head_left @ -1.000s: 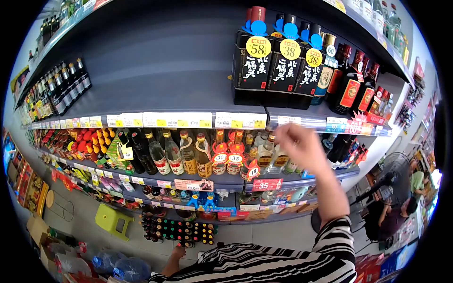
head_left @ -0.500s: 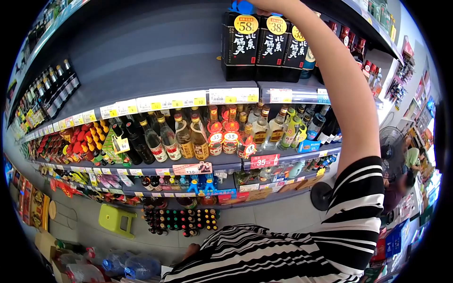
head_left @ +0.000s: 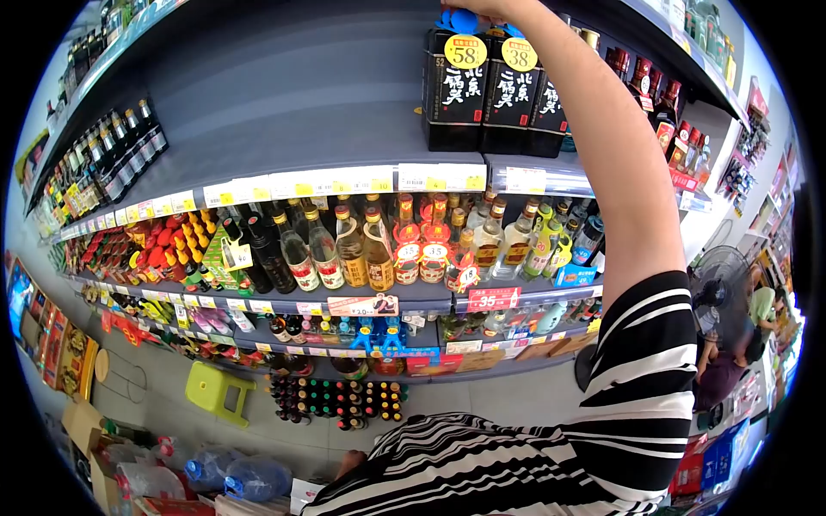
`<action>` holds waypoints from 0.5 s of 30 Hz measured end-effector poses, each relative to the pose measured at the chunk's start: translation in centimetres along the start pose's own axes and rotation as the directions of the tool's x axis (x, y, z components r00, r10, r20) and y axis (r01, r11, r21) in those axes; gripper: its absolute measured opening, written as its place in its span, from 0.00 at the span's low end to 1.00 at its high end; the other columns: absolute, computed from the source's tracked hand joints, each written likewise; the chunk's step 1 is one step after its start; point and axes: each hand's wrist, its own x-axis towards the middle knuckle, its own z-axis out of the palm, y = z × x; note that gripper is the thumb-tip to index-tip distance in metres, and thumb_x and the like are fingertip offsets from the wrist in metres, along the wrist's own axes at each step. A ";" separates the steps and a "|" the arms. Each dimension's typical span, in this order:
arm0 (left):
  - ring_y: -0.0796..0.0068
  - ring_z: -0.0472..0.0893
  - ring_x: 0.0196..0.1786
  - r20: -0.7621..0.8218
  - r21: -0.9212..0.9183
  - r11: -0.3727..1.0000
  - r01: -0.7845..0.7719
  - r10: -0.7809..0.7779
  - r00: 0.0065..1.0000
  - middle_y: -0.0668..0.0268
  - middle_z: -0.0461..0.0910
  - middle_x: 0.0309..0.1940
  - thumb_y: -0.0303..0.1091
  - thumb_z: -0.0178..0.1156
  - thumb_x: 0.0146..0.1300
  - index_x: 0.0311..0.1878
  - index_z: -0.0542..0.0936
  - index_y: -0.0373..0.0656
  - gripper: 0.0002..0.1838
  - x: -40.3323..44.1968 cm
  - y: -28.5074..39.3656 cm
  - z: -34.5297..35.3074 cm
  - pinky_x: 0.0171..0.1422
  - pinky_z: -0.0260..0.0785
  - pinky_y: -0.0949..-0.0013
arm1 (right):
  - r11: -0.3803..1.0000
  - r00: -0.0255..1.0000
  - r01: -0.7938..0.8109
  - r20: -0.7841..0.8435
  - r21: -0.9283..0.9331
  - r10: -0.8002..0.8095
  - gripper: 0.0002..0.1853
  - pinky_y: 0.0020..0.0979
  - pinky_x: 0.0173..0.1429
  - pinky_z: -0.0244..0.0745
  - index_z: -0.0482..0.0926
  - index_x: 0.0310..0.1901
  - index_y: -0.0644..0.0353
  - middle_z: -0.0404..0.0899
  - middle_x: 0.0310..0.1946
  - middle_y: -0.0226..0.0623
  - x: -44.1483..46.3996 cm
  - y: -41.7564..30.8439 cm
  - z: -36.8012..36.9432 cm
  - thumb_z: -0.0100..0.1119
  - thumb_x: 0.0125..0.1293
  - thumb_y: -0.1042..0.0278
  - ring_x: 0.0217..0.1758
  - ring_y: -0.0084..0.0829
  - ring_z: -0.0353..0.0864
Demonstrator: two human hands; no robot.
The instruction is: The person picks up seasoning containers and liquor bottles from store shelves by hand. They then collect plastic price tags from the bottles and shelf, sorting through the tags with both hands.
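My right hand (head_left: 482, 8) is at the top edge of the view, over the top of a black box (head_left: 454, 95) with a yellow 58 tag (head_left: 465, 52). It is at the blue collar (head_left: 459, 21) above that box; the frame cuts off most of its fingers. Beside it stands a similar black box (head_left: 513, 99) with a 38 tag, and my forearm partly covers a third (head_left: 549, 107). Low in the view, my left hand (head_left: 350, 463) shows only in part beside my striped shirt, its fingers not distinguishable.
Clear and amber bottles (head_left: 366, 249) line the shelf below. Dark bottles (head_left: 129, 150) stand at the left. On the floor are a green stool (head_left: 215, 391), several small bottles (head_left: 340, 400) and large blue jugs (head_left: 258, 476). A fan (head_left: 714, 284) and people (head_left: 727, 374) are at the right.
My right hand has risen from in front of the price-label rail to the tops of the black boxes. The view has shifted, and the boxes appear higher in it.
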 end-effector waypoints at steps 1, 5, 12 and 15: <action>0.49 0.78 0.39 0.008 -0.112 0.991 0.072 -0.072 0.997 0.50 0.79 0.31 0.39 0.56 0.54 0.32 0.81 0.39 0.12 0.9 -1.3 1.2 0.44 0.71 0.52 | 0.999 0.999 -0.020 0.046 0.044 0.018 0.19 0.37 0.36 0.76 0.82 0.31 0.64 0.81 0.24 0.46 0.2 0.2 0.0 0.67 0.51 0.52 0.28 0.41 0.81; 0.45 0.77 0.41 0.024 0.097 0.992 -0.083 0.081 0.996 0.47 0.78 0.34 0.38 0.57 0.51 0.31 0.80 0.39 0.12 1.1 -2.8 2.0 0.45 0.71 0.51 | 0.981 0.973 -0.088 0.227 0.170 0.048 0.16 0.36 0.25 0.67 0.78 0.24 0.57 0.73 0.16 0.34 1.2 0.8 0.5 0.69 0.51 0.53 0.19 0.31 0.71; 0.45 0.77 0.44 -0.003 0.104 0.950 -0.293 0.295 0.956 0.46 0.78 0.36 0.39 0.57 0.51 0.35 0.82 0.41 0.13 -0.7 -1.7 -1.2 0.48 0.72 0.52 | 0.981 0.956 -0.094 0.290 0.172 0.041 0.15 0.34 0.23 0.63 0.77 0.23 0.55 0.71 0.16 0.31 2.7 1.7 1.3 0.70 0.49 0.53 0.17 0.28 0.67; 0.46 0.77 0.45 0.010 0.125 0.964 -0.235 0.235 0.972 0.47 0.78 0.38 0.39 0.57 0.51 0.36 0.82 0.43 0.13 -0.9 -1.0 -1.2 0.49 0.72 0.53 | 0.987 0.955 -0.088 0.295 0.135 0.045 0.15 0.35 0.24 0.64 0.79 0.27 0.56 0.72 0.16 0.31 2.4 1.3 1.1 0.69 0.49 0.54 0.18 0.28 0.68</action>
